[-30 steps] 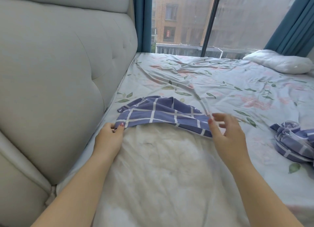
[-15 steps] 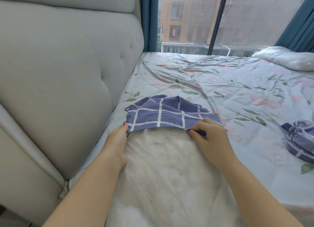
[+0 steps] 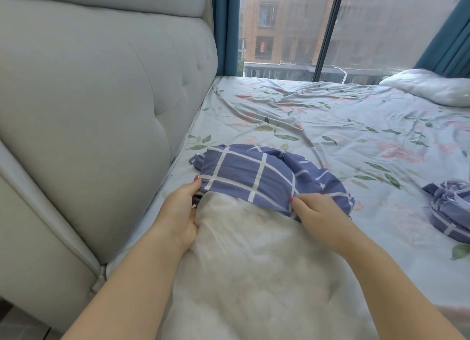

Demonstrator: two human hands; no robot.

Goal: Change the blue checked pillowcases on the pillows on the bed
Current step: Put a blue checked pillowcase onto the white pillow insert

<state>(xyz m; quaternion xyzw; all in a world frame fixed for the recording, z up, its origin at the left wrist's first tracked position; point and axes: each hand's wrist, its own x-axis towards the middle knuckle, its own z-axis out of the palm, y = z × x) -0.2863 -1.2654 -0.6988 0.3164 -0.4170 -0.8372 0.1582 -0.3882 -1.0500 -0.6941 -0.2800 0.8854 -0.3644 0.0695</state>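
Note:
A bare white pillow [image 3: 254,258] lies lengthwise in front of me on the bed. A blue checked pillowcase [image 3: 259,176] covers only its far end, bunched up there. My left hand [image 3: 179,212] grips the case's open edge at the pillow's left side, thumb on top of the cloth. My right hand [image 3: 315,212] pinches the same edge on the right side. A second blue checked pillowcase [image 3: 450,210] lies crumpled on the sheet to the right. Another bare white pillow [image 3: 432,86] rests at the far right of the bed.
The floral sheet [image 3: 330,126] covers the bed and is wrinkled in the middle. A padded grey headboard [image 3: 101,98] runs along the left. Beyond the bed stand a large window [image 3: 356,26] and blue curtains [image 3: 226,29].
My right hand came in from the open air and took hold of the case's edge. Both hands have since drawn the edge a little toward me over the pillow.

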